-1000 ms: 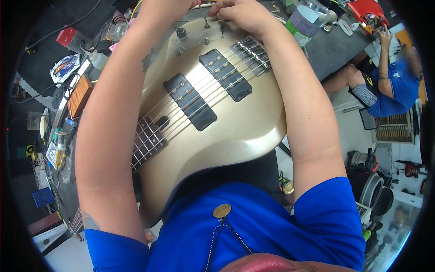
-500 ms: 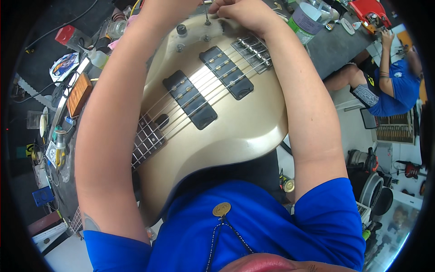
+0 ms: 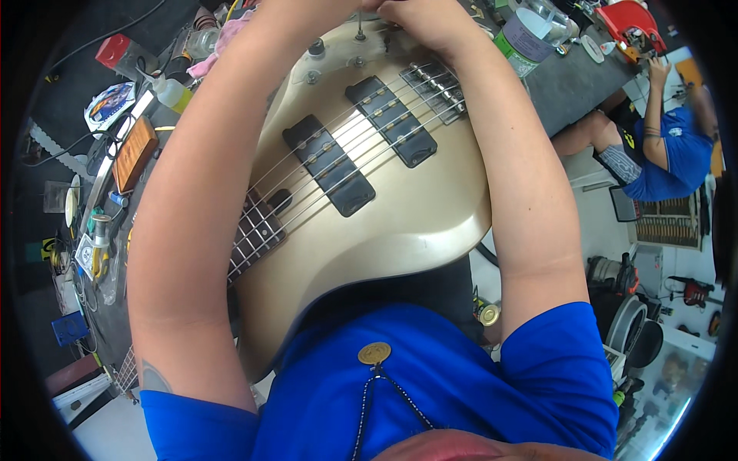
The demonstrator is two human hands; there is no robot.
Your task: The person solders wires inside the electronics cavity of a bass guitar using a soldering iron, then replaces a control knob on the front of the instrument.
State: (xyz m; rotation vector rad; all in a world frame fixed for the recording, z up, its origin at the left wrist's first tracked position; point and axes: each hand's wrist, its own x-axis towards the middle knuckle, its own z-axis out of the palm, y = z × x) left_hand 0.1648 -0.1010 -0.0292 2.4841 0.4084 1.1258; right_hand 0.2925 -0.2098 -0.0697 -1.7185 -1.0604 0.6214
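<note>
I have a champagne-gold electric bass [image 3: 384, 215] across my lap, with strings over two black pickups [image 3: 327, 165] and a metal bridge [image 3: 430, 92]. Above them are a black knob [image 3: 315, 48], bare shafts and a thin upright metal rod [image 3: 360, 24]. My left hand [image 3: 323, 11] is at the top edge beside the rod, its fingers cut off or hidden. My right hand [image 3: 419, 23] is right of the rod, fingers curled toward it; what they hold, if anything, is hidden.
The cluttered dark bench [image 3: 584, 92] holds bottles [image 3: 173, 96], a wooden box [image 3: 134, 154], a tub [image 3: 526, 42] and a red tray [image 3: 630, 23]. At right, another person [image 3: 669, 154] in blue sits working, near black equipment [image 3: 611, 273].
My hands have shifted slightly up and to the right, closer to the top edge. The bass appears slightly shifted right, and more of a pink cloth shows at the upper left.
</note>
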